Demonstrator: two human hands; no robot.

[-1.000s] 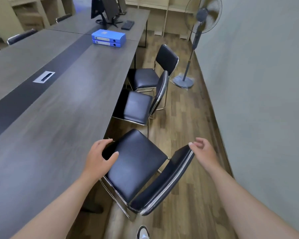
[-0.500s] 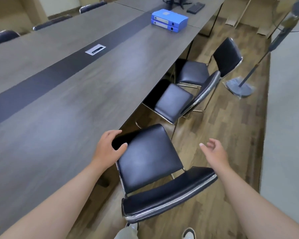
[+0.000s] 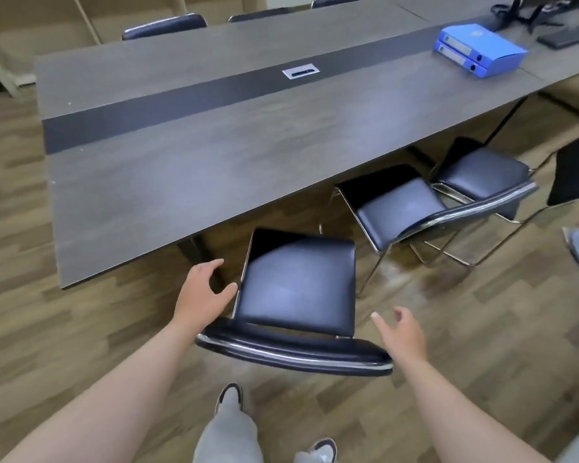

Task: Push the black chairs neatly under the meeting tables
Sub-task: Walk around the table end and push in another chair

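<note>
The nearest black chair (image 3: 298,285) stands square to the meeting table (image 3: 214,155), its seat front just tucked under the table edge and its backrest (image 3: 291,352) directly in front of you. Judging by the thin chrome tube frame and slim padded seat, it should be light and stiff, so it ought to slide with little effort. The glossy seat cover looks slippery, so take it by the backrest's top rail, 1 hand near each end, and push evenly so it does not swing.

Your left hand (image 3: 203,295) is spread open beside the seat's left edge, thumb close to the frame but gripping nothing. Your right hand (image 3: 403,335) is also open, fingers loose, just beyond the right end of the backrest and holding nothing.

The wood-pattern floor (image 3: 448,379) looks smooth and flat, so the sled legs should glide without catching. To your right, 2 more chairs, the second chair (image 3: 401,208) and the third chair (image 3: 482,172), sit askew and partly out. The tabletop carries 2 stacked blue binders (image 3: 478,50) at its far right, well apart from your work.
</note>
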